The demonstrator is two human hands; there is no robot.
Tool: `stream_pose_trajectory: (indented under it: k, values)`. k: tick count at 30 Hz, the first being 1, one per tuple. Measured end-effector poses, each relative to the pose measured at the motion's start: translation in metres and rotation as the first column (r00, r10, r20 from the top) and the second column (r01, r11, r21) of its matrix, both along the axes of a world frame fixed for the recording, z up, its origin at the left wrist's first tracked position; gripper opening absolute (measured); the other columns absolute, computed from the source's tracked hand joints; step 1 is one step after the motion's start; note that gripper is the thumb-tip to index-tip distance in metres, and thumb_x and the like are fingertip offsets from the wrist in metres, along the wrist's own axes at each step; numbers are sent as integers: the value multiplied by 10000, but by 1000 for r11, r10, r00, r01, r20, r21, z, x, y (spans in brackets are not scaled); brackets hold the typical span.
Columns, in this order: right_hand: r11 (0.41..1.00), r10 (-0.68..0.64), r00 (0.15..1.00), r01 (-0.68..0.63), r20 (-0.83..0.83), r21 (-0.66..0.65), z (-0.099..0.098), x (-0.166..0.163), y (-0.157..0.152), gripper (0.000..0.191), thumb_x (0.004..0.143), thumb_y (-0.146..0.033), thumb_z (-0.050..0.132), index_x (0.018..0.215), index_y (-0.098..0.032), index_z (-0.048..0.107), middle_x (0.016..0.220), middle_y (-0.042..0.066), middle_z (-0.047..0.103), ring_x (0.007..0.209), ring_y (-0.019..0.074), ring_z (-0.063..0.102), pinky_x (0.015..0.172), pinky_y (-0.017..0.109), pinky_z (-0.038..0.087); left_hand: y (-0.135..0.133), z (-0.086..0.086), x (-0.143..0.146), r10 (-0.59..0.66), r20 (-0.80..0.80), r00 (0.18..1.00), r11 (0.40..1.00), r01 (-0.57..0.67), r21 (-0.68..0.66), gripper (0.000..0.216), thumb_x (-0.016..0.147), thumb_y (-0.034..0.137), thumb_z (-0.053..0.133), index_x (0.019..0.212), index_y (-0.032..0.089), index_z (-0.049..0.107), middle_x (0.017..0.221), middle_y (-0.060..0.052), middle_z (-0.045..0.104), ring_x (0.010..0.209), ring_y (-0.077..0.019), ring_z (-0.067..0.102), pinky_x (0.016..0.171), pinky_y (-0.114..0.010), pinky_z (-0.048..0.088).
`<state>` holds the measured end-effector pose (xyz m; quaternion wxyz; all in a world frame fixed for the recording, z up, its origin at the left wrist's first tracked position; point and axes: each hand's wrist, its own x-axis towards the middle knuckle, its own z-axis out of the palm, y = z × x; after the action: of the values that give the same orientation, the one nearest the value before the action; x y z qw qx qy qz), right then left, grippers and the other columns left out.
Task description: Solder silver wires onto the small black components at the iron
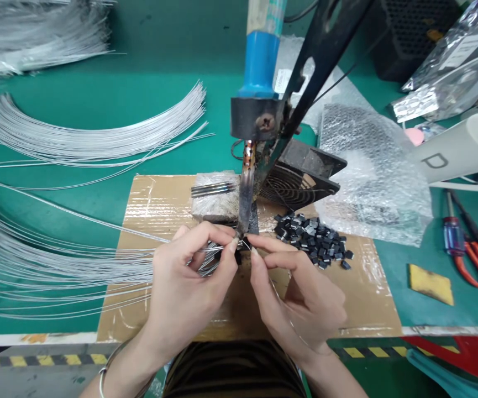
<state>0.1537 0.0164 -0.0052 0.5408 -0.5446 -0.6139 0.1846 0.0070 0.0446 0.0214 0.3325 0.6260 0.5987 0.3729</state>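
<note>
My left hand [193, 282] is closed in a pinch on the end of a thin grey-white wire [135, 229], right under the tip of a blue-handled soldering iron [259, 63]. The iron hangs tip-down, clamped to a black metal arm [311, 66]. From the right, my right hand [297, 293] pinches a fine silvery strand that looks like solder wire [246, 244]; its tail runs down across the palm. Both sets of fingertips nearly meet at the iron's tip, hiding the exact contact. A loose bundle of wires [77, 268] passes behind my left hand.
Cardboard [367, 298] lies beneath my hands. Small black parts [311, 237] are heaped at right, below a black fan [300, 177]. A wrapped block [214, 207] carries metal rods. More wires [98, 138], bubble wrap [371, 166], a yellow sponge [430, 284] and orange-handled pliers [473, 265] lie around.
</note>
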Motion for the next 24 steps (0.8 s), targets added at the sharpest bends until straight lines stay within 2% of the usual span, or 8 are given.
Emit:
stream_pose_trajectory:
  k: [8,12,17,21,22,24]
  values:
    - [1000,-2,1000,2,4,24,0,-1,0,271,861,-10,749,955,-249,663,1030,66,856,843,227,840,775,330,712,0,0,1,6,-3,1000,1000,-6,7,133,918,160,684,812,240,694,868,30,767,718,-136,671,615,-317,441]
    - [1000,3,1000,-3,5,21,0,-1,0,262,858,-3,748,939,-235,657,1023,79,854,849,227,840,792,326,706,1,0,0,4,9,1000,1000,-4,-7,128,915,158,683,824,248,698,886,29,770,795,-158,702,629,-314,453]
    - [1000,10,1000,-11,-12,-3,-1,-1,-1,246,857,-7,739,923,-228,653,1027,81,852,817,213,837,771,321,700,2,-1,2,-5,-19,1000,1000,5,-14,141,915,163,674,806,248,701,863,26,768,679,-145,621,580,-314,418]
    - [998,38,998,-41,-56,-43,-5,1,-3,246,867,-16,728,931,-240,649,1007,64,851,861,218,837,762,321,685,-1,-2,0,-19,-132,991,998,26,52,144,928,155,664,820,250,674,873,50,776,490,-100,377,584,-317,412]
    - [998,39,997,-42,-72,-45,-6,3,-3,246,872,-16,726,931,-241,648,1017,61,849,896,222,835,783,326,680,-4,-3,-2,-17,-179,984,995,34,93,136,927,144,667,841,250,670,897,49,787,475,-96,365,585,-318,413]
    - [999,15,995,-20,-101,-48,-7,10,-5,234,890,-22,716,929,-242,648,1041,63,840,951,234,827,826,348,669,-10,-7,-7,4,-292,956,979,56,198,143,913,109,681,910,251,665,969,30,814,499,-102,482,612,-323,431]
